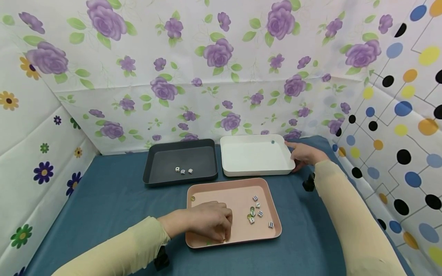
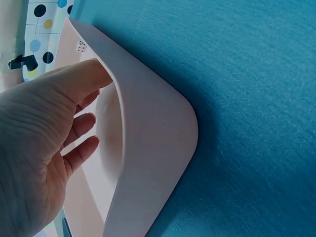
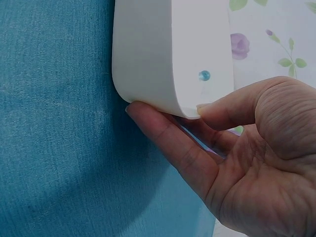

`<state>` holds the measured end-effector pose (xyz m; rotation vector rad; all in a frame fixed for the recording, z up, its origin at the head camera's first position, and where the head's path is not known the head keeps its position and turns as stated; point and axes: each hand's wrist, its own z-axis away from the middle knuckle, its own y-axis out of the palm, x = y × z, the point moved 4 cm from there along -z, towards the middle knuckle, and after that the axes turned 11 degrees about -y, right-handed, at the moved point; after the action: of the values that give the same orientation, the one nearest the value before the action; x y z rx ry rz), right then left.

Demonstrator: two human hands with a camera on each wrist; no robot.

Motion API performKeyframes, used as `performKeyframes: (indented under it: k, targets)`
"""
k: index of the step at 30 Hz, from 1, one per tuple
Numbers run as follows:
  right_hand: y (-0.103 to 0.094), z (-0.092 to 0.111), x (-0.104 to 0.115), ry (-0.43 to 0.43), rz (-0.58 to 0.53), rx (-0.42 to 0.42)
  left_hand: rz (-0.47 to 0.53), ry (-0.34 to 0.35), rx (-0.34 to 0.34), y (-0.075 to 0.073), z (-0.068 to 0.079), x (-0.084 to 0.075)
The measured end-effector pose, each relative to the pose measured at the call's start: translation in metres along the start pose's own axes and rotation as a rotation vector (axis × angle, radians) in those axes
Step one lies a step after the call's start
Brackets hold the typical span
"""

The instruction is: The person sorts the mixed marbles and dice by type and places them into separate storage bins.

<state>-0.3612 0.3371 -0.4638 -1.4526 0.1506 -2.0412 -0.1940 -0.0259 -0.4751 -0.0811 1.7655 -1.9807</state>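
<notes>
In the head view my left hand (image 1: pixel 211 220) reaches down into the pink tray (image 1: pixel 241 183), fingertips near its front wall. The wall hides the thumb and index tips in the left wrist view, so whether they pinch anything cannot be told. A green glass marble (image 1: pixel 209 242) lies beside them. Several white dice (image 1: pixel 260 214) and a couple of greenish marbles (image 1: pixel 249 216) are in the tray's right half. My right hand (image 1: pixel 304 154) holds the right end of the white tray (image 1: pixel 255 168), thumb on the rim and fingers against the outer wall. Inside is one blue marble (image 3: pixel 204 75).
A black tray (image 1: pixel 159 155) with three dice (image 1: pixel 183 171) stands left of the white tray. A yellowish marble (image 1: pixel 193 198) sits in the pink tray's back left corner. Blue cloth (image 1: pixel 114 207) covers the table; a flowered curtain (image 1: pixel 193 73) rises behind the trays.
</notes>
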Motion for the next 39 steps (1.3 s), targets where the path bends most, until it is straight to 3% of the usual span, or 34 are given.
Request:
performKeyframes:
  k: [6, 12, 18, 25, 39]
  targets:
    - [0.000, 0.000, 0.000, 0.002, -0.001, 0.002, 0.011, -0.022, -0.017, -0.002, 0.000, 0.002]
    - [-0.001, 0.000, 0.000, -0.002, 0.003, 0.000, 0.017, -0.080, -0.087, -0.017, 0.001, 0.008]
    - [0.000, 0.000, 0.000, -0.014, -0.008, 0.010, 0.020, -0.090, -0.238, -0.047, 0.005, 0.011]
    - [0.000, 0.001, -0.002, -0.020, -0.023, 0.021, 0.069, -0.044, -0.430, -0.079, 0.013, 0.014]
    - [0.000, -0.001, -0.003, -0.016, -0.032, 0.023, 0.042, 0.047, -0.736, -0.121, 0.021, 0.011]
